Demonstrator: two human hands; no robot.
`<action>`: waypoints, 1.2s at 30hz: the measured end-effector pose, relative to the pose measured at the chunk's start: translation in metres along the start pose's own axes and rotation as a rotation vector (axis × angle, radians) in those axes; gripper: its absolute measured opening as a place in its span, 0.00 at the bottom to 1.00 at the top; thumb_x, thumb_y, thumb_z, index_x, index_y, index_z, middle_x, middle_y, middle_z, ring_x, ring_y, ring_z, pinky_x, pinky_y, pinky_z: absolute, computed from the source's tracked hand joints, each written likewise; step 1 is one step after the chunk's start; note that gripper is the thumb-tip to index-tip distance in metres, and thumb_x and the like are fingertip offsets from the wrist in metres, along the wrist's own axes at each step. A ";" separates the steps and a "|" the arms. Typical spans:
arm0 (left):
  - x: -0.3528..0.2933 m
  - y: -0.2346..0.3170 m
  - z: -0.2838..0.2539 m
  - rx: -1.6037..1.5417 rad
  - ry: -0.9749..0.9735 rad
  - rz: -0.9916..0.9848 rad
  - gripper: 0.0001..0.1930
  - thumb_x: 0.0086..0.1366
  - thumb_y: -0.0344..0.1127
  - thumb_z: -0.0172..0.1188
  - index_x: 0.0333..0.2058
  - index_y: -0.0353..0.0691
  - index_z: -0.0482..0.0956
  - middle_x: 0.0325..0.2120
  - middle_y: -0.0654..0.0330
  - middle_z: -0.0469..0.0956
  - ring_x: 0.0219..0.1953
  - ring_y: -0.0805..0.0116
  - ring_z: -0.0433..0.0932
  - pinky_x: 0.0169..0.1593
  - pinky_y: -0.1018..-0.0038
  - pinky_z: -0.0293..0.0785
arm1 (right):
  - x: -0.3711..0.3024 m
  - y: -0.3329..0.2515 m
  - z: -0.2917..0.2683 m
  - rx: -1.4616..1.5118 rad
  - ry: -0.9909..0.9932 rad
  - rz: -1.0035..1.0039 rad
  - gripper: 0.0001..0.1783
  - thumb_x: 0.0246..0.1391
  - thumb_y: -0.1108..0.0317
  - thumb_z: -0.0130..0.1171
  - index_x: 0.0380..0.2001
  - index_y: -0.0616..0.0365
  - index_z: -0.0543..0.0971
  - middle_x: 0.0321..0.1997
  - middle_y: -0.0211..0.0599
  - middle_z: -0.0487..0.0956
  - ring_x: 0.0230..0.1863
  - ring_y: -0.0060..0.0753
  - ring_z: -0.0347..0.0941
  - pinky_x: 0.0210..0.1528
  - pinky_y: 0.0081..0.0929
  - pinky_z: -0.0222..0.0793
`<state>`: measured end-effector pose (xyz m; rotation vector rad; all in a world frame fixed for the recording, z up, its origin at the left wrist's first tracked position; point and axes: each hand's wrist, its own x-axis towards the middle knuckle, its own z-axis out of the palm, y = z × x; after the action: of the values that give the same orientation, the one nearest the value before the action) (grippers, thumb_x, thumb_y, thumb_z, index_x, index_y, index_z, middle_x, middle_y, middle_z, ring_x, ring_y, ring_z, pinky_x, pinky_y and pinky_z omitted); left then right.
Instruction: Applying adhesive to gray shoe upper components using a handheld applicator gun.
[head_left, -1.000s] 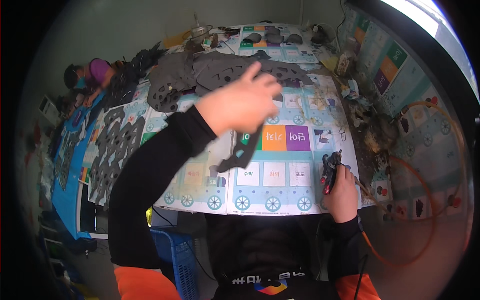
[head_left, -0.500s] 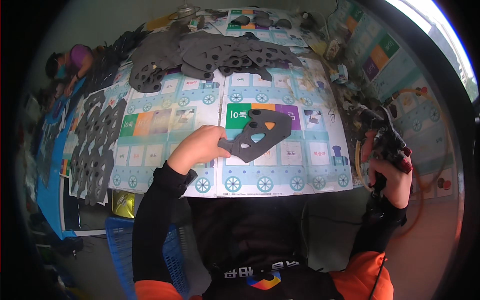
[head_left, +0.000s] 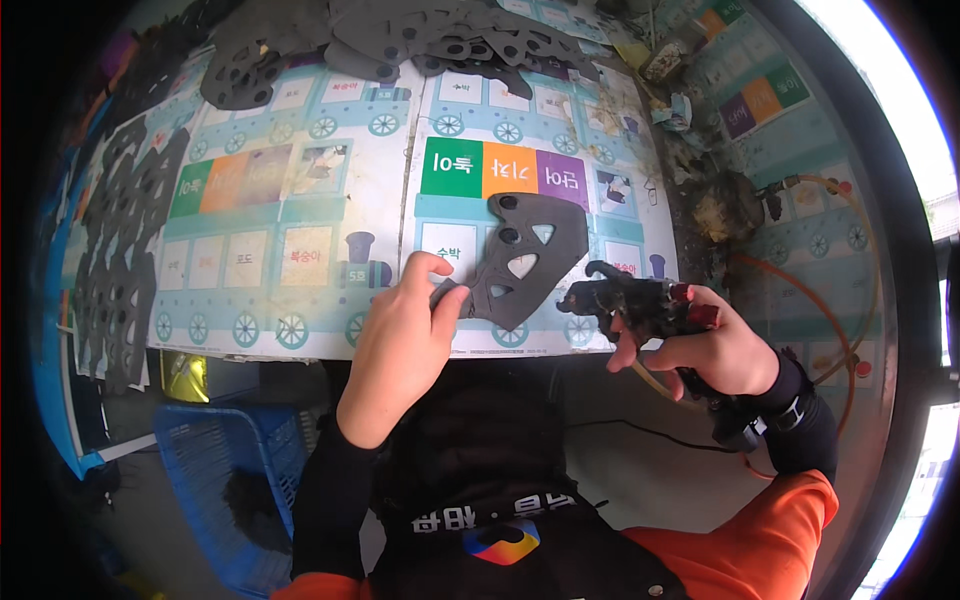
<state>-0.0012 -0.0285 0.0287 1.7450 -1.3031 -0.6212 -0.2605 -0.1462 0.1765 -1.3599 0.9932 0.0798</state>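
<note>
A flat dark grey cut-out piece (head_left: 550,265) with several holes lies on the printed sheet at the front of the table. My left hand (head_left: 405,345) has its thumb and forefinger around the narrow left end of this piece, partly hiding that end. In my right hand (head_left: 715,350) is a black, grime-coated spray gun (head_left: 640,305) with red parts at its back. Its nozzle points left, close to the piece's right edge and apart from it.
More grey cut-out pieces are heaped at the table's far side (head_left: 400,35), and others lie in a strip at the left (head_left: 125,250). An orange hose (head_left: 815,300) hangs at the right. Below the table's left front stands a blue plastic basket (head_left: 185,470).
My right hand has brought the spray gun from the table's right side leftward to beside the grey piece. My left hand stays at the piece's narrow end. The whole view has shifted.
</note>
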 end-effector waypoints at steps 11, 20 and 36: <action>-0.021 -0.018 0.015 -0.051 0.052 0.022 0.11 0.67 0.27 0.66 0.44 0.36 0.74 0.23 0.47 0.80 0.25 0.47 0.82 0.27 0.57 0.74 | 0.043 -0.018 0.026 -0.029 -0.082 0.193 0.21 0.56 0.78 0.57 0.55 0.62 0.75 0.38 0.32 0.82 0.37 0.19 0.79 0.25 0.17 0.72; -0.022 -0.025 0.015 -0.094 0.074 0.105 0.11 0.65 0.26 0.67 0.43 0.37 0.75 0.23 0.52 0.80 0.24 0.52 0.82 0.28 0.62 0.76 | 0.047 -0.018 0.034 -0.157 -0.013 0.330 0.27 0.57 0.79 0.59 0.62 0.62 0.73 0.38 0.31 0.82 0.32 0.18 0.76 0.25 0.18 0.71; -0.019 -0.026 0.011 -0.107 0.066 0.124 0.11 0.65 0.24 0.66 0.43 0.35 0.72 0.25 0.51 0.81 0.26 0.49 0.83 0.30 0.59 0.78 | 0.045 -0.005 0.051 -0.200 0.114 0.264 0.39 0.57 0.85 0.67 0.70 0.73 0.63 0.51 0.47 0.83 0.51 0.35 0.82 0.55 0.31 0.79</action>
<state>-0.0028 -0.0114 -0.0006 1.5721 -1.2980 -0.5480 -0.2028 -0.1270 0.1469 -1.4193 1.2843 0.3097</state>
